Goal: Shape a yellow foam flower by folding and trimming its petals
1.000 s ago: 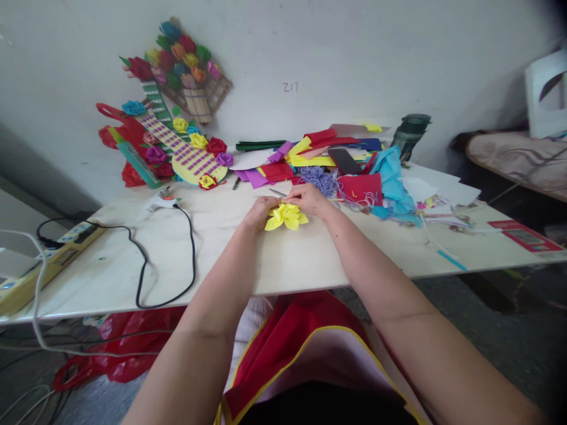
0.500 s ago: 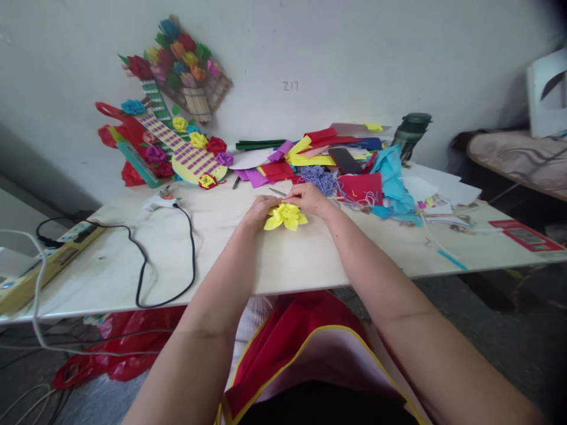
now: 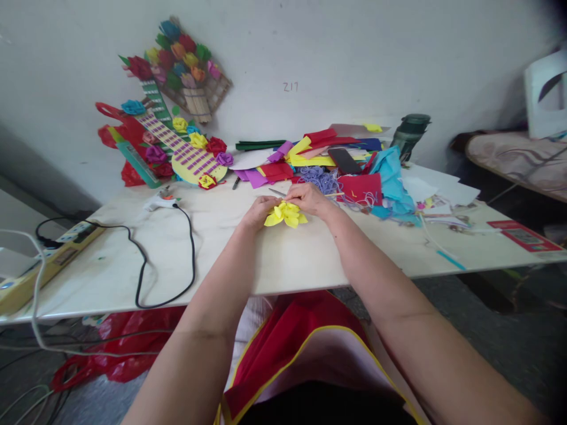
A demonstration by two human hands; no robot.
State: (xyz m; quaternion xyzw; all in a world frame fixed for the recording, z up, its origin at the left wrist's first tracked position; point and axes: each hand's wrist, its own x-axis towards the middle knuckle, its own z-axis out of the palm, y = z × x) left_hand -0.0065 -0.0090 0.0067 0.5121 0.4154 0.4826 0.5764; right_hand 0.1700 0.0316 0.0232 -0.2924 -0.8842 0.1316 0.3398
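Head view: a yellow flower (image 3: 287,215) lies between the left hand (image 3: 261,211) and the right hand (image 3: 310,199), above the near-middle part of the worktop (image 3: 301,260). Both grips are nearly closed, the fingertips of each pinched on the far side of the flower. A slender pointed metal tool (image 3: 277,192) shows just beyond the fingers.

As far as can be judged, the petals are formed and spread toward the near edge, and the join at the far side is being worked by the fingertips; how much remains there cannot be told. At far left, a guitar-shaped board (image 3: 195,159) bears flowers in several colours. A white glue gun (image 3: 162,202) lies to the left, apart from the hands. Sheets of coloured paper (image 3: 328,139), purple string (image 3: 319,179) and a dark phone (image 3: 345,160) lie at the far side.

The fingers hide the flower's back and any stem or thread there. The rest of the tool is covered by the right hand, so its kind is uncertain.
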